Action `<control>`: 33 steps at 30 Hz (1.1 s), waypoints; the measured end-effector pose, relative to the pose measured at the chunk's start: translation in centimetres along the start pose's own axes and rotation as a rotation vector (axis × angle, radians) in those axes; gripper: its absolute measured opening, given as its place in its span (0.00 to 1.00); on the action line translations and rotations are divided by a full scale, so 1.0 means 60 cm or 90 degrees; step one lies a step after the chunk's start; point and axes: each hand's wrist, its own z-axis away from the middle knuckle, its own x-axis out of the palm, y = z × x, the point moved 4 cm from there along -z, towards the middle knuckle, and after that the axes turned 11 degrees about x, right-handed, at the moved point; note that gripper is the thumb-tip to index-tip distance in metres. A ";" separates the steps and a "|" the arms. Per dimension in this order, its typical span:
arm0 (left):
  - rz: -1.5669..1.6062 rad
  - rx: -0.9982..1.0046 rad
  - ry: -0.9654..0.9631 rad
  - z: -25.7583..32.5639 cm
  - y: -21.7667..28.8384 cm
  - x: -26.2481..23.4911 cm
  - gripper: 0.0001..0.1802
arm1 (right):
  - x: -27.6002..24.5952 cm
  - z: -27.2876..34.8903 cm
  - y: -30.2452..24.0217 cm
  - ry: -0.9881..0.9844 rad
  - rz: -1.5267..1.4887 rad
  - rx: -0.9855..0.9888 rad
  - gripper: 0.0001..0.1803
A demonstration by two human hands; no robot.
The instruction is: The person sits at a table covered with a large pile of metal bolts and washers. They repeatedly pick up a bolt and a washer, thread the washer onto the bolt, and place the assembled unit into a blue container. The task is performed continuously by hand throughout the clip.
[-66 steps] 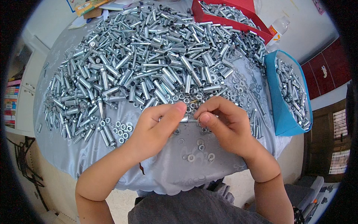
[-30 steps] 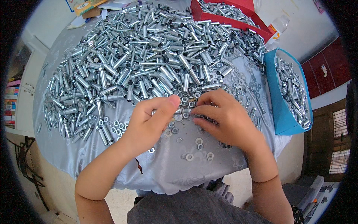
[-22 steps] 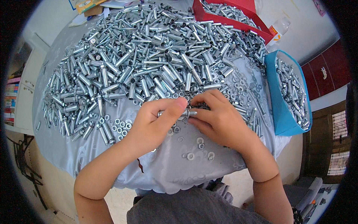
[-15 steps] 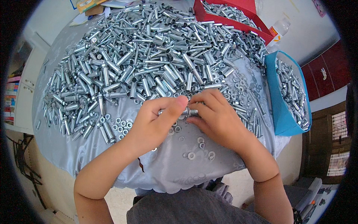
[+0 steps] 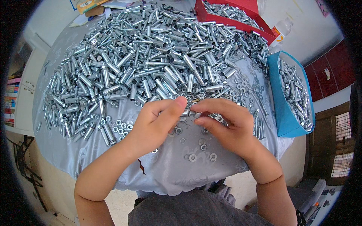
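My left hand [image 5: 152, 122] is closed around a silvery sleeve anchor bolt [image 5: 186, 113], its thumb lying along the top. Most of the bolt is hidden inside that hand; only its right end shows. At that end are the curved forefinger and thumb of my right hand [image 5: 235, 122], one above and one below the tip. Whether a nut or washer sits between those fingertips is too small to tell. Loose washers [image 5: 192, 158] and nuts [image 5: 178, 130] lie on the cloth below and around both hands.
A large heap of metal sleeves and bolts [image 5: 151, 52] covers the far part of the cloth-covered table [image 5: 166, 169]. To the right stands a blue fabric bin [image 5: 288, 116] filled with bolts. Behind are a red box [image 5: 233, 23] of hardware and a plastic bottle [image 5: 282, 29].
The fingers of my right hand have straightened somewhat and spread slightly at the bolt's end, and the hand has shifted a little right. My left hand stays nearly in place, holding the bolt.
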 end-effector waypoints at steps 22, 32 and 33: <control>-0.199 0.109 -0.046 0.003 0.027 0.006 0.20 | 0.012 0.009 -0.004 -0.057 0.093 0.081 0.10; -0.319 0.233 -0.107 0.007 0.038 0.011 0.18 | 0.004 0.017 0.019 -0.228 -0.072 0.299 0.10; -0.294 0.206 -0.091 0.007 0.037 0.009 0.18 | -0.002 0.013 0.011 -0.174 -0.058 0.260 0.10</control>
